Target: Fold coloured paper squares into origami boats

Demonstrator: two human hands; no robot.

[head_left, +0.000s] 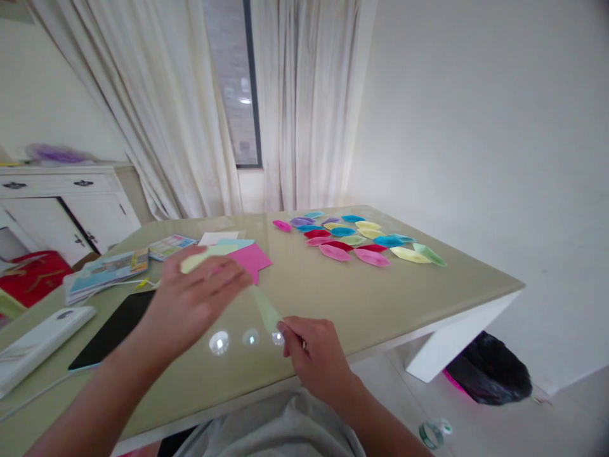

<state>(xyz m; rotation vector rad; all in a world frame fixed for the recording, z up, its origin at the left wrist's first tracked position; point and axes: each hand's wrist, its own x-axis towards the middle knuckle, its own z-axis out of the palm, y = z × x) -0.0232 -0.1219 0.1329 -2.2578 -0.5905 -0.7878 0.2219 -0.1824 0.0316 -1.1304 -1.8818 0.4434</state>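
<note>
Centrally, a green slip [265,309] slants above the near part of the tabletop [404,298], spanning the gap between two hands. The right hand [311,349] pinches its lower end between thumb and forefinger. The left hand [200,293], blurred, stands apart from the right with its fingertips at the slip's upper end; from where I stand, I cannot tell whether they grip it. Beyond, toward the right, folded pieces [334,252] in several colours, pointed at both ends, lie in loose rows. Flat sheets [252,257] lie just behind the left hand, partly hidden by it; a tablet [111,330] lies near the left forearm. The step in hand appears to be the shaping of a single slip, the right hand serving as anchor. The next move seems to call for a steady lower pinch and light, even pressure from the left fingertips, since thin paper would readily crease askew.
</note>
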